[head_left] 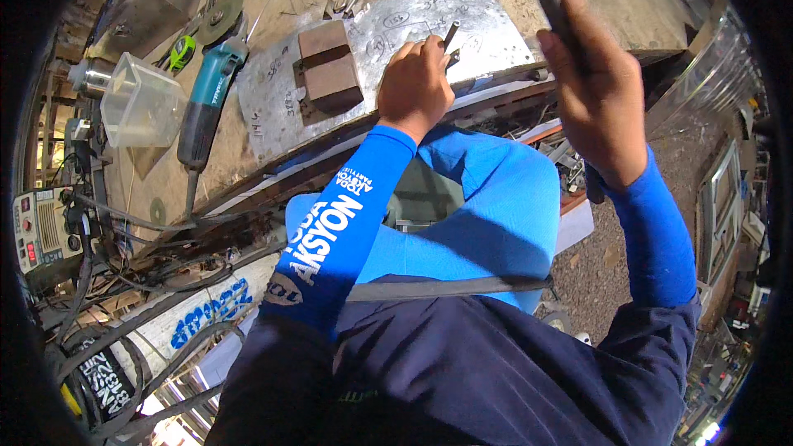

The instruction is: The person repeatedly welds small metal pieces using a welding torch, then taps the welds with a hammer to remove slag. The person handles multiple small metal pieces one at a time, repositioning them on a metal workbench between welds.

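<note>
Fingers (434, 49) on both hands were curled closed from where I watched. Leftmost I had a clear, square-sided plastic container (124, 116), its contents too indistinct to name, just beside a teal-and-black angle grinder (213, 99). Next, brown rectangular blocks (332, 79) lay on a marked silver metal sheet (487, 21). Over that sheet, my left hand (411, 87) gripped a slim, dark, cylindrical metal rod (452, 33), its tilted end poking above the fist. Farthest right, my raised right hand (603, 95) wrapped round a dark hammer (547, 2), its head partly cut off by the upper edge.
</note>
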A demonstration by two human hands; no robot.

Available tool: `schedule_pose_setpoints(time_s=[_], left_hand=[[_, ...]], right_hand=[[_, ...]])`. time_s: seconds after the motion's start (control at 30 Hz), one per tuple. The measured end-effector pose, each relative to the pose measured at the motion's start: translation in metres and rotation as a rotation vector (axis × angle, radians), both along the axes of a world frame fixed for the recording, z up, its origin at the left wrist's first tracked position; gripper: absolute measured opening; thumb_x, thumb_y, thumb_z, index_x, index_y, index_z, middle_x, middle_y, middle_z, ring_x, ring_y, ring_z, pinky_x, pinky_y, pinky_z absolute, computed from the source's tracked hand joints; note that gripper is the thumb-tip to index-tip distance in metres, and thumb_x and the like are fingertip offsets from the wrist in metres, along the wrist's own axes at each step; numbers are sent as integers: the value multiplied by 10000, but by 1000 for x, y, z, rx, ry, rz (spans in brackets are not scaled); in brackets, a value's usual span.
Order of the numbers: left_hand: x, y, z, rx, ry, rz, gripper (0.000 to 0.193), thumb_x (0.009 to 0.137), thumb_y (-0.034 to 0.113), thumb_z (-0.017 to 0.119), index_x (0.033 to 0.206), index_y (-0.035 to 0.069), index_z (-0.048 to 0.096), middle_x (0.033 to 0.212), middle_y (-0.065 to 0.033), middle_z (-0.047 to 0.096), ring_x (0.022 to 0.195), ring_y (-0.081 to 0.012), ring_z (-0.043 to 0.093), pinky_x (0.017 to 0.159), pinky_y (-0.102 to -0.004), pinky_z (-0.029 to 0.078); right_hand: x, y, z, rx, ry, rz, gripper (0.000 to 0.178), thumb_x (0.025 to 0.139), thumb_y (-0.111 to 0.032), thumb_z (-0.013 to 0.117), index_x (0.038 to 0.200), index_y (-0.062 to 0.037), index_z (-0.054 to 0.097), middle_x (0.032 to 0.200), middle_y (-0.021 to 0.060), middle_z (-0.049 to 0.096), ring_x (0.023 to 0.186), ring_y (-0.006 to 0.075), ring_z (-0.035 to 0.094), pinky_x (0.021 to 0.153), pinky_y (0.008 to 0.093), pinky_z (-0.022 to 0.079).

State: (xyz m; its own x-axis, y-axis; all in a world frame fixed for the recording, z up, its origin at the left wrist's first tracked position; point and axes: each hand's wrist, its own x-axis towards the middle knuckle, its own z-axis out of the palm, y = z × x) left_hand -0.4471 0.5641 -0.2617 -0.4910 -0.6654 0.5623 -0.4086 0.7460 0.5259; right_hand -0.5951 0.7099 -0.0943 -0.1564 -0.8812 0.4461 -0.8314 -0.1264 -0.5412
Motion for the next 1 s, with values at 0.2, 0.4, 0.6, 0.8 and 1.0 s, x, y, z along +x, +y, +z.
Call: schedule_pose_setpoints(time_s=[0.2,0.4,0.6,0.8,1.0], left_hand=[[4,1,3,-54,25,-10,154,915,39,684,1044,11,604,929,-231,684,923,-467,655,831,-546,531],[-1,3,8,-39,-40,13,110,907,71,686,977,29,613,879,-183,699,917,-397,669,831,-517,536],[2,-1,0,-64,-54,25,145,906,74,685,1021,25,610,905,-181,703,935,-402,673,851,-510,543],[0,3,8,-104,23,-21,165,924,73,687,1047,7,598,921,-229,680,931,-456,661,834,-542,532],[-1,0,2,-34,-17,-4,179,930,79,690,1074,8,610,948,-232,690,935,-464,658,834,-546,536]], right_hand=[[1,1,7,185,47,2,504,1004,-2,687,1499,4,591,1309,237,740,1227,231,708,1015,338,533],[-3,-3,-6,-43,88,31,464,997,-26,686,1456,-7,615,1061,272,706,965,322,692,840,398,547],[5,-9,10,35,-26,28,440,963,-27,677,1402,-9,643,877,325,650,787,492,679,727,485,544],[-12,-3,-13,64,-57,135,424,972,-16,678,1391,35,645,954,326,700,858,408,746,797,420,572],[-4,-3,0,-208,-41,40,439,988,-36,685,1416,32,620,966,330,701,872,400,759,804,403,571]])
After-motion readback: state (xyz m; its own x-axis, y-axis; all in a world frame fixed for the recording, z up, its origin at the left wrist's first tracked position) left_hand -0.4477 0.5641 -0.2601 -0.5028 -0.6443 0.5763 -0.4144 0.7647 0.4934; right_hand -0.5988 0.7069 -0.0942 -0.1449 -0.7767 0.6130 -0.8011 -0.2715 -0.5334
